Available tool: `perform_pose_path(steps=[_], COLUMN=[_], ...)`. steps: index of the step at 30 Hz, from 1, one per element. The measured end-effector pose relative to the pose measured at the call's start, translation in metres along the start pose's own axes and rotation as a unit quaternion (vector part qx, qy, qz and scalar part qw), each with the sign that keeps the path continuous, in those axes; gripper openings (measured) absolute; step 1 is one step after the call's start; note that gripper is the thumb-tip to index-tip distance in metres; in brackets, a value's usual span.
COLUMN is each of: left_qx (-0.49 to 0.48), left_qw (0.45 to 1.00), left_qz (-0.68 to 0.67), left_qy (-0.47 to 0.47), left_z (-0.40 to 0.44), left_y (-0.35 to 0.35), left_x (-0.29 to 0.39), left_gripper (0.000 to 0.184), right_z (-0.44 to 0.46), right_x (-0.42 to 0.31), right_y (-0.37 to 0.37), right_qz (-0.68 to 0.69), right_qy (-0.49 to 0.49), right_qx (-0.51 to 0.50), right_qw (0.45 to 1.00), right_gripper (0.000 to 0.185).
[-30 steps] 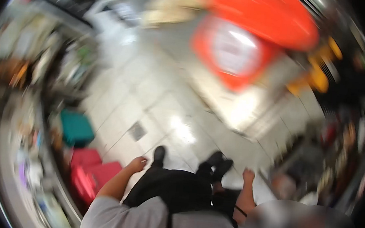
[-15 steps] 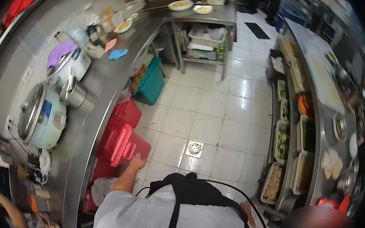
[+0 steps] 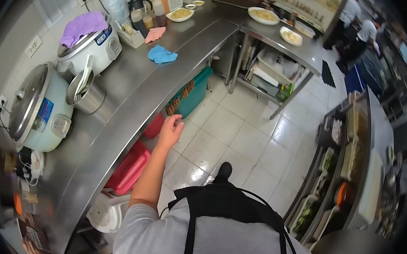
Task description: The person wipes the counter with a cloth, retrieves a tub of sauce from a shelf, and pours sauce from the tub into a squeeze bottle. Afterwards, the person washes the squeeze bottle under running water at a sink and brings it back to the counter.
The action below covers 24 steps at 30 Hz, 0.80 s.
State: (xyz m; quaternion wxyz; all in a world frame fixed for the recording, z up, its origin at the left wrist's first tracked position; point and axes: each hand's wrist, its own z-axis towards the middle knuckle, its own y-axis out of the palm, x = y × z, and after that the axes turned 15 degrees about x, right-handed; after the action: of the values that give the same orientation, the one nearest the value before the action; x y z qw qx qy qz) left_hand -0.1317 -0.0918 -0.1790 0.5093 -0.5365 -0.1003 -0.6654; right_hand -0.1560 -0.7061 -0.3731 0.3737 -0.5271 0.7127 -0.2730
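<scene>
My left hand (image 3: 171, 130) is stretched forward above the floor beside the counter edge, with loosely bent fingers apart and nothing in them. Just beyond it stands a teal bin (image 3: 194, 95) under the counter, with brown pieces showing at its side. Closer to me, below my forearm, lies a red lidded bin (image 3: 129, 169); part of another red bin (image 3: 154, 126) shows near my wrist. On the steel counter (image 3: 133, 101) to the left are a blue cloth (image 3: 162, 54) and a steel pot (image 3: 90, 98) with utensils. My right hand is out of view.
Two rice cookers (image 3: 45, 113) line the left wall, a purple cloth (image 3: 84, 27) on the farther one. Plates of food (image 3: 263, 16) sit on the steel table ahead. Shelves with food trays (image 3: 304, 215) run along the right. Several people (image 3: 361, 34) stand at the far right.
I have stepped forward and my view has turned left. My left hand has moved from the red bin to free space near the teal bin. My right hand has gone out of view.
</scene>
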Motion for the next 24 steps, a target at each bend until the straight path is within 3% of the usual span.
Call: perform_pose_path(steps=[2, 3, 6, 8, 9, 11, 16, 17, 19, 20, 22, 23, 24], left_qx=[0.036, 0.046, 0.093, 0.148, 0.182, 0.189, 0.208, 0.220, 0.240, 0.201, 0.121, 0.167, 0.212], left_qw=[0.999, 0.995, 0.979, 0.983, 0.979, 0.975, 0.941, 0.915, 0.839, 0.879, 0.942, 0.940, 0.935], left_qz=[-0.018, -0.041, -0.061, 0.002, 0.005, 0.106, 0.254, 0.336, 0.485, 0.429, 0.310, 0.298, 0.284], left_qy=[-0.025, -0.084, -0.172, -0.113, -0.087, -0.042, -0.080, -0.033, 0.059, 0.053, 0.042, 0.007, -0.028], left_z=[0.036, 0.052, 0.111, 0.155, 0.179, 0.227, 0.319, 0.321, 0.320, 0.326, 0.337, 0.343, 0.348], left_y=[0.023, 0.033, 0.041, 0.048, 0.052, 0.050, 0.071, 0.082, 0.104, 0.101, 0.082, 0.067, 0.048], left_x=[-0.010, -0.031, -0.021, -0.037, -0.045, -0.052, -0.094, -0.099, -0.101, -0.110, -0.131, -0.145, -0.159], left_gripper=[0.029, 0.028, 0.027, 0.027, 0.028, 0.033, 0.039, 0.037, 0.033, 0.031, 0.027, 0.026, 0.026], right_z=[0.061, 0.096, 0.215, 0.306, 0.351, 0.359, 0.358, 0.342, 0.336, 0.338, 0.370, 0.351, 0.355], right_x=[0.009, 0.005, -0.042, -0.096, -0.133, -0.255, -0.464, -0.484, -0.495, -0.484, -0.425, -0.418, -0.385], right_y=[-0.023, -0.041, -0.105, -0.140, -0.156, -0.215, -0.264, -0.264, -0.258, -0.247, -0.221, -0.234, -0.232], right_qz=[-0.082, -0.122, -0.264, -0.339, -0.302, -0.047, 0.187, 0.180, 0.172, 0.168, -0.068, -0.148, -0.125], right_qy=[-0.015, -0.030, -0.157, -0.275, -0.296, -0.193, -0.293, -0.318, -0.345, -0.347, -0.327, -0.250, -0.275], right_qx=[-0.040, -0.053, -0.048, 0.025, 0.096, 0.215, 0.175, 0.154, 0.108, 0.080, 0.097, 0.056, 0.044], right_qw=[0.996, 0.991, 0.950, 0.900, 0.901, 0.956, 0.921, 0.918, 0.916, 0.919, 0.938, 0.955, 0.952], right_gripper=[0.029, 0.029, 0.028, 0.029, 0.030, 0.037, 0.030, 0.030, 0.030, 0.030, 0.034, 0.039, 0.039])
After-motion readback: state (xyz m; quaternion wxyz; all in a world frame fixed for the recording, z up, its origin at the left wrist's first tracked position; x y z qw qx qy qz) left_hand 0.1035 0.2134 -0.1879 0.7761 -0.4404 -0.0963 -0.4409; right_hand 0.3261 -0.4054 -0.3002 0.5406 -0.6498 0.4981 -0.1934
